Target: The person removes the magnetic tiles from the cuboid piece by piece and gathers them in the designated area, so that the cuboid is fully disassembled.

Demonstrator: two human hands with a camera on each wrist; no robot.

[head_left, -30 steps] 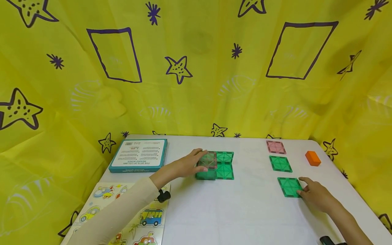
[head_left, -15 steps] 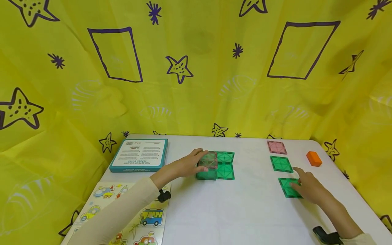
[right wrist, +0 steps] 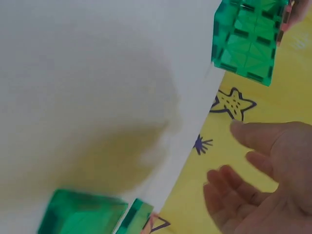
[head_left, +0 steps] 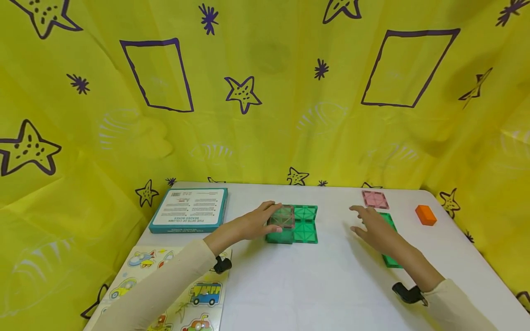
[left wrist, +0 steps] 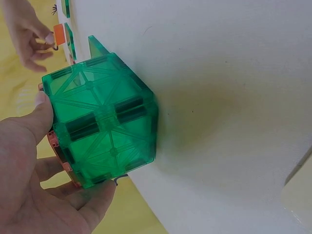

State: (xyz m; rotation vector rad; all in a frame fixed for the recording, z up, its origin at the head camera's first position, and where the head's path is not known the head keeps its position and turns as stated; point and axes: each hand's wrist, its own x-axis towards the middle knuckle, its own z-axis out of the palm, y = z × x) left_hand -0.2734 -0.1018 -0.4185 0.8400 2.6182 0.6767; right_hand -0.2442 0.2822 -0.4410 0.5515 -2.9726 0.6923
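My left hand grips a box-like build of green magnetic tiles, thumb on one side and fingers on the other. A pink magnetic tile forms its top. More green magnetic tiles adjoin its right side. My right hand hangs over the table between this build and the loose tiles, fingers apart and holding nothing. Its palm and loosely bent fingers appear in the right wrist view. Partly covered by that hand and forearm are two loose green tiles, a farther one and a nearer one.
A loose pink tile and an orange block lie at the back right. On the left are a teal-edged box and a vehicle puzzle board. A yellow patterned curtain hangs behind the white table.
My right hand has left the nearer green tile and moved left and away from me, towards the build. The left hand keeps its grip in the same place.
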